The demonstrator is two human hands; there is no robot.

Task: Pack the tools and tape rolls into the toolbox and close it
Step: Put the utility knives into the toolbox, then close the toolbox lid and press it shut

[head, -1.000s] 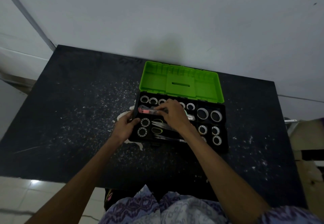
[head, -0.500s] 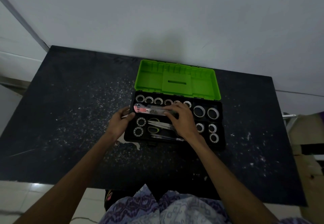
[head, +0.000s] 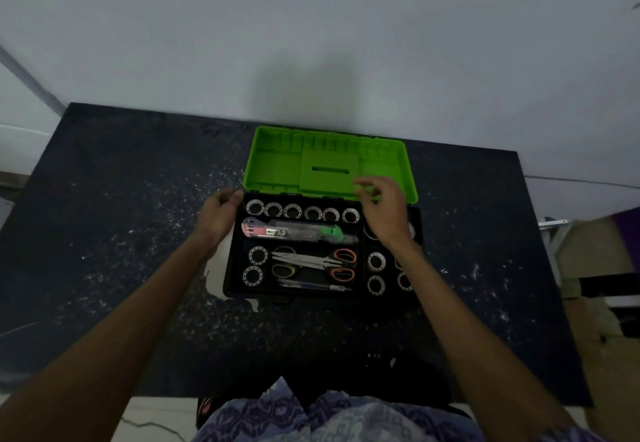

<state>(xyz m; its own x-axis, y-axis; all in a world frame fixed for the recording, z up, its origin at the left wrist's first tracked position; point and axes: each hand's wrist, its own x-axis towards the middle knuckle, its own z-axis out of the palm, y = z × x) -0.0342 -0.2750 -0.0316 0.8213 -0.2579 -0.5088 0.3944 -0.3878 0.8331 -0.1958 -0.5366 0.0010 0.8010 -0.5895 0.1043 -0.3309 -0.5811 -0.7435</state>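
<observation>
Toolbox, black base, open, on the dark speckled worktop; lies between the two hands, both of which are at its far end.

Left hand: at the far left corner of the base, fingers loosely curled, holding nothing; whether it touches the rim cannot be told.

Right hand: over the far right part of the base, fingers relaxed and spread, reaching toward the lid, holding nothing. It covers part of the right-hand compartments.

Green lid: just beyond both hands, standing open, inner face toward the camera.

Contents, between the hands and nearer the person:
- Row of tape rolls, upright, along the far edge, directly between the hands.
- Utility knives, one pink-ended, one green-ended, laid lengthwise just below that row.
- Scissors, orange- and green-handled, below the knives.
- A thin pen-like tool along the near edge.
- Further rolls in the left compartment below the left hand, and in the right compartment below the right wrist.

Surroundings: pale wall behind the lid; cardboard box well right of the right hand; patterned cloth at the near edge.
</observation>
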